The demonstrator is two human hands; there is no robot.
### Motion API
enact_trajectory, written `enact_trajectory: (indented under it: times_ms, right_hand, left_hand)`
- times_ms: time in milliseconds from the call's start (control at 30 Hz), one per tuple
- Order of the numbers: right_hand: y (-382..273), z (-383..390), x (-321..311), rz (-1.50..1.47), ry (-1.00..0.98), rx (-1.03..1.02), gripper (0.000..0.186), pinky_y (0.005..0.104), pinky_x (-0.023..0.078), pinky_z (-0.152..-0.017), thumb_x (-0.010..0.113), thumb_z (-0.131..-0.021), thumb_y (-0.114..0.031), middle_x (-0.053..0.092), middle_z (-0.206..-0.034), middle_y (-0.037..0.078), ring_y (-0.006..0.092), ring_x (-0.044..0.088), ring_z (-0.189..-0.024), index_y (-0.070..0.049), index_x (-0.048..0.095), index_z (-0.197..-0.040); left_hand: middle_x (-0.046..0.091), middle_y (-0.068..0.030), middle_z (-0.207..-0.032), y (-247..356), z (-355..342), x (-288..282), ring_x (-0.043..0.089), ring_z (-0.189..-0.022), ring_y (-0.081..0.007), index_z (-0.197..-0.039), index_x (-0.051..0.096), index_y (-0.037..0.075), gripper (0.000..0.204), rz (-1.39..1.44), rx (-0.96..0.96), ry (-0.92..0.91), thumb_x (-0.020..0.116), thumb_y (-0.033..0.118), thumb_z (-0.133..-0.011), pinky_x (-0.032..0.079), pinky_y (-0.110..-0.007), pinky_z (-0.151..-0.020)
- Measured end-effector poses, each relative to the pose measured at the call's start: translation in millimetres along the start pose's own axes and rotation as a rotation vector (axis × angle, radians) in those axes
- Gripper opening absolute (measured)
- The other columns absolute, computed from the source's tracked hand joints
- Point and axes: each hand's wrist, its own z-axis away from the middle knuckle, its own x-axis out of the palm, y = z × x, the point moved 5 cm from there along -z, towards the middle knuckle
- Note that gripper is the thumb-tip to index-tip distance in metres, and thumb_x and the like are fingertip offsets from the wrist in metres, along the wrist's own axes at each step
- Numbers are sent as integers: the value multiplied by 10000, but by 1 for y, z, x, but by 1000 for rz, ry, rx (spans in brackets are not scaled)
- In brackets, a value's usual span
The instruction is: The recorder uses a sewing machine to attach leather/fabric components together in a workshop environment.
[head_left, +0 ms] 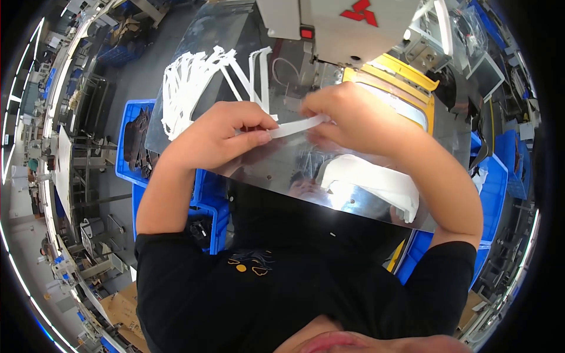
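A short white strip (297, 126), like a band of fabric or webbing, is stretched between my hands above the shiny metal table. My left hand (229, 130) is closed, pinching one end of it between thumb and fingers. At the other end, my right hand (353, 117) holds the strip in its fingertips, some of them smeared by motion. Beyond my left hand lies a heap of similar white strips (187, 88), a few spread apart toward the middle. A stack of flat white pieces (369, 183) rests near the table's front edge, below my right forearm.
Straight ahead stands a large pale machine head (359, 32) with a red emblem. A yellow frame (431, 97) sits beneath it at the right. Blue crates flank the table, one on the left (126, 147) holding dark pieces. The metal tabletop (253, 167) ends close to my body.
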Motion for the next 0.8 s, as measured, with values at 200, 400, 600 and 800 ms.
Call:
enact_trajectory:
  times_ms: [200, 400, 600, 800]
  right_hand:
    - [-2, 14, 8, 67, -32, -232, 106, 455, 596, -799, 769, -932, -141, 717, -946, 119, 348, 730, -914, -65, 757, -1006]
    - [-8, 52, -11, 164, -25, -411, 154, 424, 583, -743, 840, -903, -191, 698, -926, 66, 298, 725, -871, -83, 765, -984]
    - [51, 73, -42, -131, 181, 131, 157, 343, 540, -651, 869, -862, -85, 723, -782, 108, 220, 696, -671, -16, 793, -981]
    - [113, 115, -58, 50, 367, 225, 169, 306, 527, -656, 841, -895, -54, 717, -826, 107, 171, 669, -694, 11, 775, -1037]
  left_hand:
    - [687, -155, -1439, -32, -3, -12, 606, -1330, -381, -1414, 725, 79, 373, -475, 70, 212, 612, 199, -1079, 469, -471, -1163]
    - [641, -160, -1530, -68, -21, -16, 562, -1427, -382, -1438, 723, 113, 387, -489, -86, 204, 571, 282, -1124, 454, -461, -1193]
    - [689, -182, -1425, -59, -37, -15, 632, -1312, -406, -1336, 748, 55, 375, -645, 11, 422, 631, 313, -1090, 495, -473, -1125]
    - [723, -181, -1232, 2, -70, 23, 677, -1154, -388, -1296, 731, 7, 426, -420, 107, 270, 739, 305, -992, 534, -470, -1010]
